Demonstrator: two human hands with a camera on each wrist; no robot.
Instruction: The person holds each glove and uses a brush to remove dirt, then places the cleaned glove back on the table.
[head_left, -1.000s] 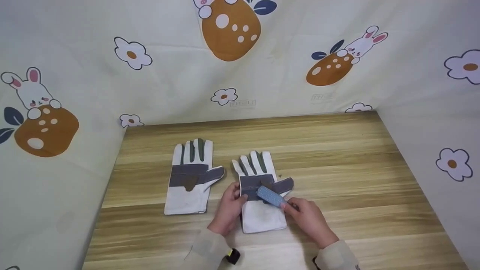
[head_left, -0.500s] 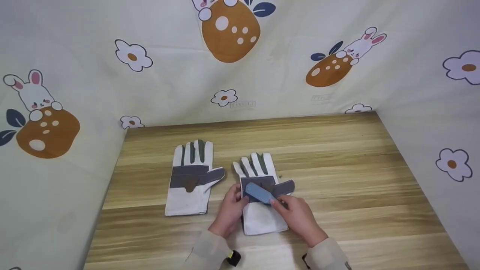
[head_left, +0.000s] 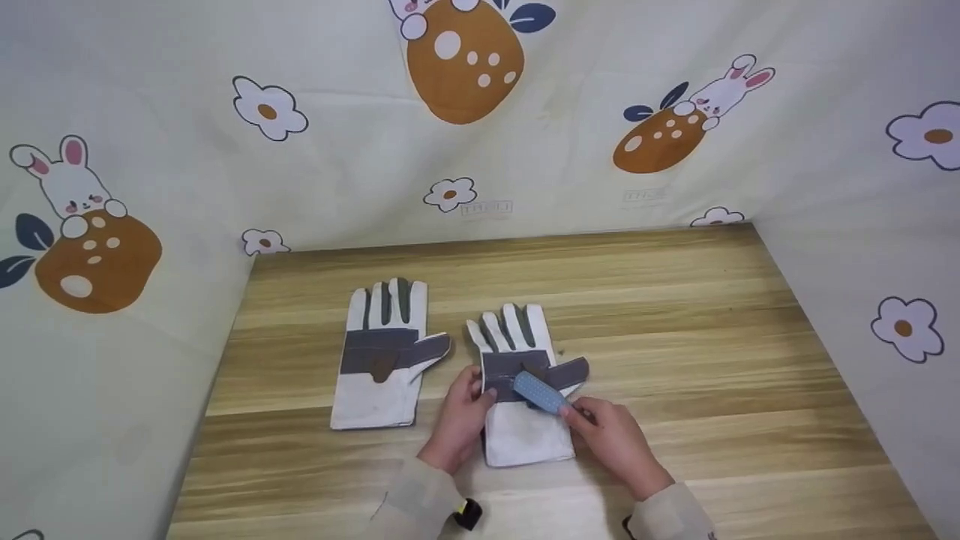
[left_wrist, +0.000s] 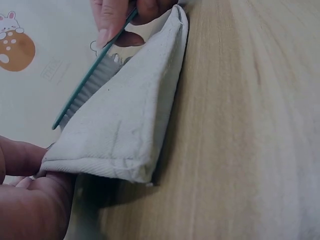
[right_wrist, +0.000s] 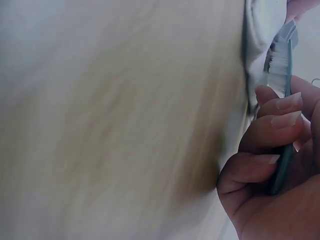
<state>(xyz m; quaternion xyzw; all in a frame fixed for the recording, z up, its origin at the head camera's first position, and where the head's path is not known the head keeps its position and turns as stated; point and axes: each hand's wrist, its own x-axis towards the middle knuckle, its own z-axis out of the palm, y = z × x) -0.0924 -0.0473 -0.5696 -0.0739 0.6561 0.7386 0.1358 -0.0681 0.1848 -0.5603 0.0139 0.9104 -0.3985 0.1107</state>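
Note:
A white work glove (head_left: 529,435) with dark grey palm patches lies on the table, fingers pointing away. My left hand (head_left: 459,416) pinches its left edge, thumb on top; the left wrist view shows the glove's cuff (left_wrist: 115,130) raised between thumb and fingers. In my right hand (head_left: 611,442) is a blue-green scrub brush (head_left: 541,394), its handle gripped by curled fingers. Its pale bristles (right_wrist: 278,62) face down onto the palm patch, over a brown patch mostly hidden beneath it. A matching glove (head_left: 375,405) with a brown patch (head_left: 382,366) lies to the left.
The wood-grain table (head_left: 675,315) is enclosed at the back and sides by a pale curtain (head_left: 360,172) printed with rabbits and flowers. A black band with a yellow mark (head_left: 468,514) shows at my left sleeve.
The brush in my right hand slides left across the palm patch, then back right to about where it was. My left hand keeps its hold on the glove.

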